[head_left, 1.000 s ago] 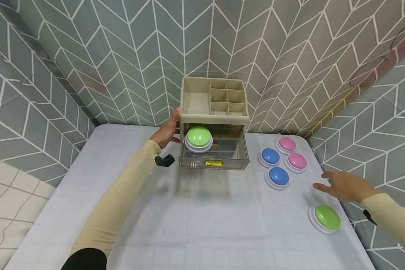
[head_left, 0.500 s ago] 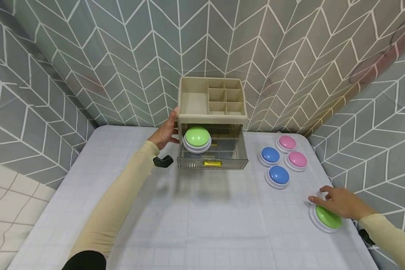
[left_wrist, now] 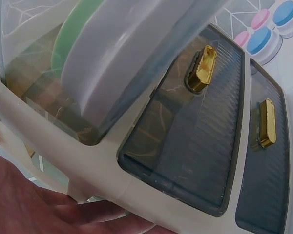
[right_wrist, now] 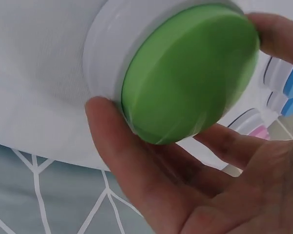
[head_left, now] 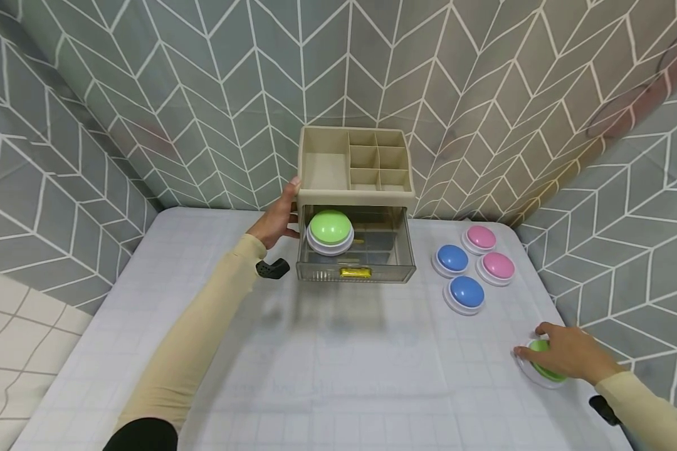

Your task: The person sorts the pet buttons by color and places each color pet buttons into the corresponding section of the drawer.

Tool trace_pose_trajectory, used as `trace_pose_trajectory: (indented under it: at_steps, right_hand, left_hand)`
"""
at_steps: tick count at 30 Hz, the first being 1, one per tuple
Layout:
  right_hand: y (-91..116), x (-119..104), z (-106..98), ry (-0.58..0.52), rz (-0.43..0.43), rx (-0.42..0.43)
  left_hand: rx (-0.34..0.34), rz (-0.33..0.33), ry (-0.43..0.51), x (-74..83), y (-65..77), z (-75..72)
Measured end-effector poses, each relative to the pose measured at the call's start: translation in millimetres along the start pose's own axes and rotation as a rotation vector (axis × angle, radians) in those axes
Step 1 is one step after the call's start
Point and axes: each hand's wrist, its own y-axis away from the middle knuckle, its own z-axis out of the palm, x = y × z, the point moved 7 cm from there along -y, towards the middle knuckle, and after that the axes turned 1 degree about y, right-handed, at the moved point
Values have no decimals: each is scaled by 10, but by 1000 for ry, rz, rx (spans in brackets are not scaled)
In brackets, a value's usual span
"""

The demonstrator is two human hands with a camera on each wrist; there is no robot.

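My right hand (head_left: pixel 575 354) is over a green push button (right_wrist: pixel 195 73) with a white base at the table's right edge. In the right wrist view its thumb and fingers curve round the button's rim. My left hand (head_left: pixel 276 219) rests against the left side of a cream desktop drawer organizer (head_left: pixel 355 199), its fingers (left_wrist: pixel 97 212) lying along the side wall. The organizer's top smoky clear drawer (head_left: pixel 383 272) is pulled out. Inside that drawer, at the left, sits another green push button (head_left: pixel 330 228).
Two blue push buttons (head_left: pixel 466 292) and two pink push buttons (head_left: pixel 498 266) stand grouped right of the organizer. Lower drawers with gold handles (left_wrist: pixel 267 124) are closed. A white cloth covers the table (head_left: pixel 338 376); patterned walls rise behind and at the sides.
My right hand has come down and toward me onto the green button at the table's right edge, closing its fingers round it. My left hand stays against the organizer.
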Motion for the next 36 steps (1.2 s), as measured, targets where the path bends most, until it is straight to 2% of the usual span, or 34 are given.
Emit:
trace_pose_trajectory:
  at_steps: [13, 17, 27, 36]
  right_hand:
    - [127, -128, 2, 1, -23, 44]
    - [116, -154, -46, -8, -21, 24]
    - [73, -410, -407, -4, -56, 33]
    - [87, -799, -820, 70, -174, 145]
  left_hand:
    - [-4, 2, -5, -5, -13, -7]
    - [-5, -9, 2, -15, -13, -9]
    - [-4, -2, 0, 15, -8, -8]
    - [0, -15, 23, -22, -17, -23]
